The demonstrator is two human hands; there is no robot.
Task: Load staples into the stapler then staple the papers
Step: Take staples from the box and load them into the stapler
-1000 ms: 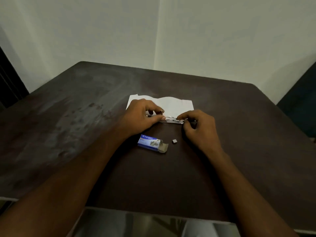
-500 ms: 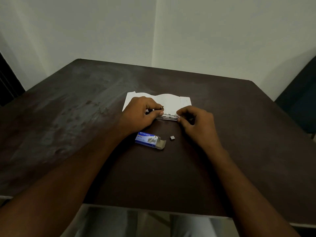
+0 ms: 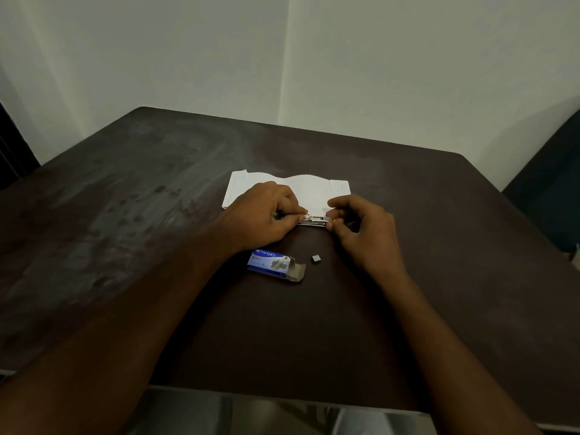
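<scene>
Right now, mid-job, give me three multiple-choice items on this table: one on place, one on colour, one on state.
1. Where is the small dark block?
A. right of the staple box
B. on the papers
C. at the table's far edge

2. The box is mainly:
A. red
B. blue
C. green

3. The box's end flap is:
A. taped shut
B. torn off
C. open

Answers:
1 A, it lies on the table just right of the box.
2 B, its printed top is blue.
3 C, the flap hangs open at its right end.

Two hands (image 3: 265,215) (image 3: 364,227), one stapler (image 3: 314,220), one staple box (image 3: 273,265), one small staple block (image 3: 316,259).
</scene>
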